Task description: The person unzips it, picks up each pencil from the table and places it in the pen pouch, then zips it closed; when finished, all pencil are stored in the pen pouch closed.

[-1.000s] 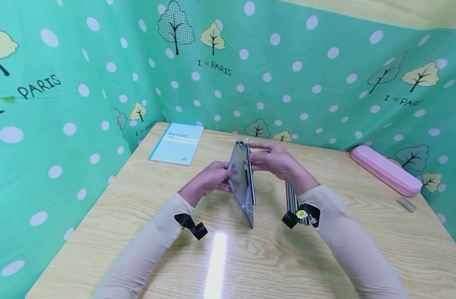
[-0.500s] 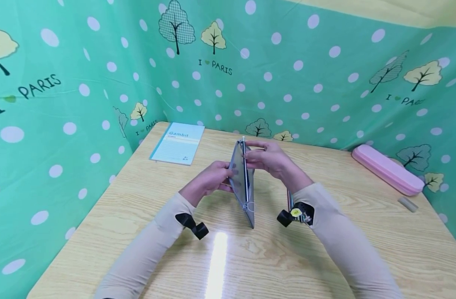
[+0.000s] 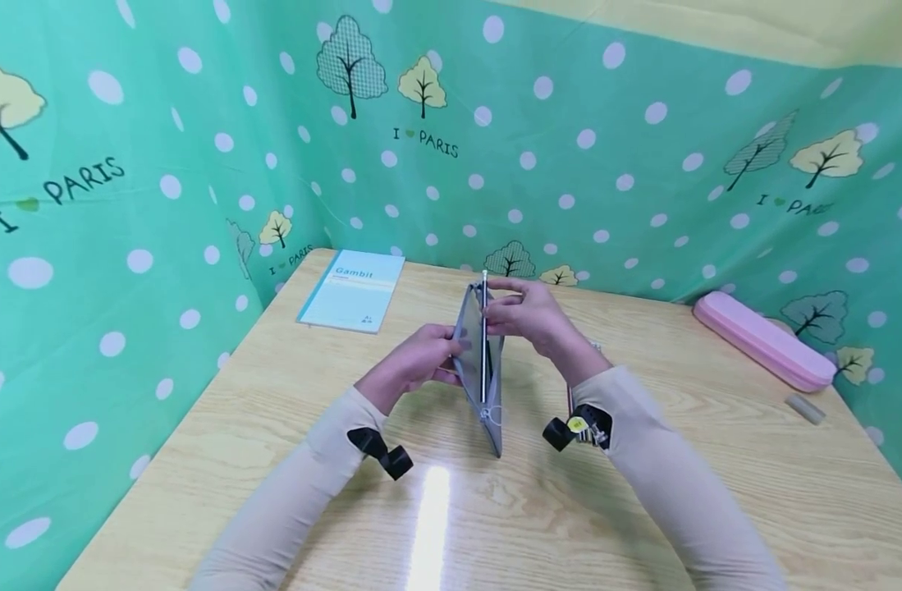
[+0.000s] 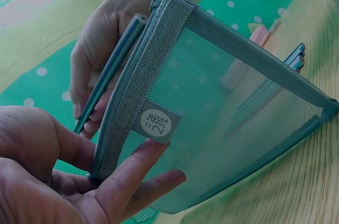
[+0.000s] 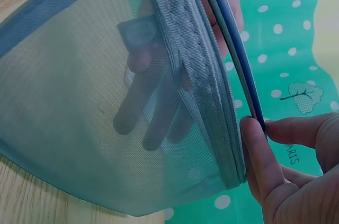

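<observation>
A grey mesh zip pouch [image 3: 469,361] stands on edge above the table, its zippered opening facing me. My left hand [image 3: 424,353] holds it from the left; in the left wrist view its fingers lie on the mesh below a round white label [image 4: 157,123], thumb at the zip edge. With thumb and fingers my right hand [image 3: 532,316] pinches a long dark pencil [image 3: 484,345] by its far part. The pencil lies lengthwise along the zip [image 5: 217,97], overlapping the opening in the head view. More pencils [image 4: 295,57] lie on the table, mostly hidden behind my right wrist in the head view.
At the back left lies a pale blue notebook [image 3: 353,291]. A pink pencil case [image 3: 764,341] is at the back right against the patterned curtain [image 3: 606,164], with a small grey block [image 3: 805,409] in front of it. The wooden table [image 3: 510,525] extends around the hands.
My right hand has carried the pencil leftward, from beside the pouch's right edge to over its opening. The left hand and pouch have stayed nearly in place.
</observation>
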{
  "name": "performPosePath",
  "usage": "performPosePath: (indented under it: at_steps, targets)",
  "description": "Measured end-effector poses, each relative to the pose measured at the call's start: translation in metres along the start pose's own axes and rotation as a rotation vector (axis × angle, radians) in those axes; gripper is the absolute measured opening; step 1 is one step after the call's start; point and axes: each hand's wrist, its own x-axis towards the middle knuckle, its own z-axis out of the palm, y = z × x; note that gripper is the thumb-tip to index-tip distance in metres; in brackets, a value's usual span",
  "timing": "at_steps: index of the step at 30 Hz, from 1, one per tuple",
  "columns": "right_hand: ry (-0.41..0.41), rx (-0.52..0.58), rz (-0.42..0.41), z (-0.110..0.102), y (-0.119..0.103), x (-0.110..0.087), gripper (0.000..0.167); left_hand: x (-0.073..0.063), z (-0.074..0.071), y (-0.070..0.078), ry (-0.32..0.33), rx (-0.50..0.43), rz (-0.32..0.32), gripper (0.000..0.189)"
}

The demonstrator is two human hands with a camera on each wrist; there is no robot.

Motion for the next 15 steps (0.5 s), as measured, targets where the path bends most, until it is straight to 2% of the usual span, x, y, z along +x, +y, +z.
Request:
performPosePath:
  at_steps: [7,15]
  targets:
    - [0.025,-0.055,-0.029,0.0025,0.0027,-0.0006,0.059,-0.0003,0.0004,-0.0006,-0.005,-0.004,-0.001,0.038]
    - [0.012,-0.082,-0.042,0.0037,0.0020,-0.0055,0.057,-0.0025,0.0013,0.0007,-0.001,-0.001,0.008,0.038]
